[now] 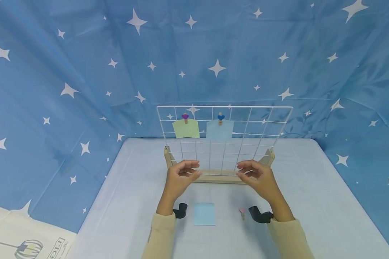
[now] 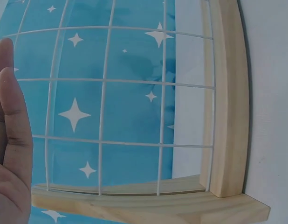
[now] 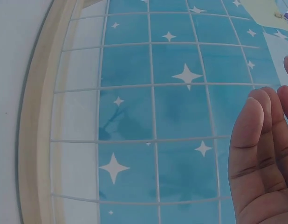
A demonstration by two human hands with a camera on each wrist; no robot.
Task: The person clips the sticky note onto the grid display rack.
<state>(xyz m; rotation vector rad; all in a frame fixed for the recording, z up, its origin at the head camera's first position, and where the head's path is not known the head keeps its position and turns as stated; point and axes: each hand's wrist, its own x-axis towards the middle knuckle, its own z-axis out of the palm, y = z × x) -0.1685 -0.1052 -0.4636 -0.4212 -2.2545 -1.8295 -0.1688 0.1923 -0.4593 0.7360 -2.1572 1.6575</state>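
My left hand (image 1: 182, 178) hovers in front of a white wire grid (image 1: 243, 140), fingers bent loosely and nothing between them. Opposite it, my right hand (image 1: 257, 177) is held up the same way, thumb apart from the fingers, also holding nothing. On the grid's upper part a green paper note (image 1: 186, 129) hangs from a clothespin with a purple heart (image 1: 185, 117). To its right hangs a blue note (image 1: 219, 130) under a blue-heart clothespin (image 1: 220, 118). Another blue note (image 1: 204, 214) lies flat on the table between my forearms. A pink-heart clothespin (image 1: 242, 213) lies to its right.
A wooden base (image 1: 220, 178) with side posts (image 2: 228, 102) supports the grid on the white-covered table (image 1: 136, 187). Behind hangs a blue cloth (image 1: 194, 46) with white stars. Black curved pieces (image 1: 259, 216) stick out at both wrists.
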